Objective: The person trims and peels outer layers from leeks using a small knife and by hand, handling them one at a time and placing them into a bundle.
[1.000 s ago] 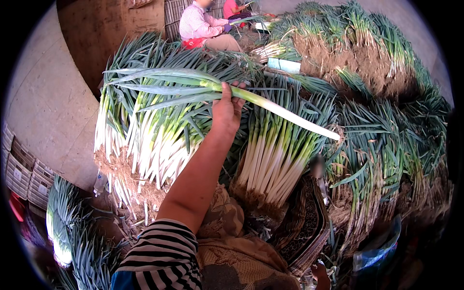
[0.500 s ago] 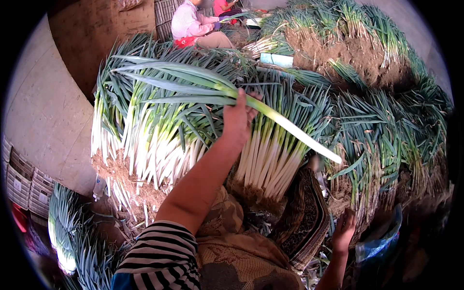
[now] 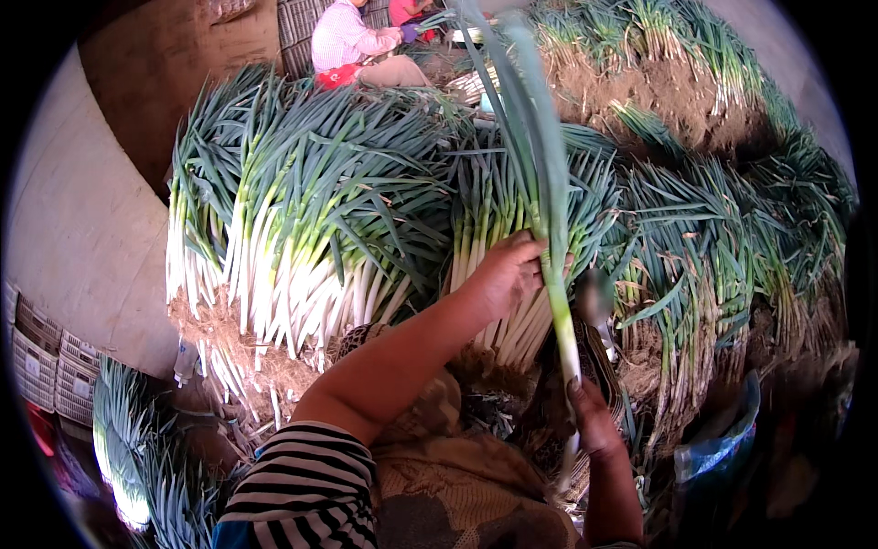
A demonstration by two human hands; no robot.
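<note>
A long green onion stands nearly upright in front of me, its green leaves blurred at the top. My left hand is closed round its pale green middle. Lower down, my right hand grips the white stem, thumb against it. Below that hand hangs a blurred whitish strip; whether it is the root end or a loose layer I cannot tell. Behind my hands stands a bundle of green onions with roots down, and to its left a larger pile of white-stemmed green onions.
More green onions line the right side, and soil-covered bundles lie at the back right. Another person sits at the far side. Plastic crates stand at left, near another onion bundle. A blue plastic bag lies at lower right.
The green onion has swung from a slant with its leaves to the left to nearly upright. My left hand has moved right and lower. My right hand, empty before, now grips the white stem.
</note>
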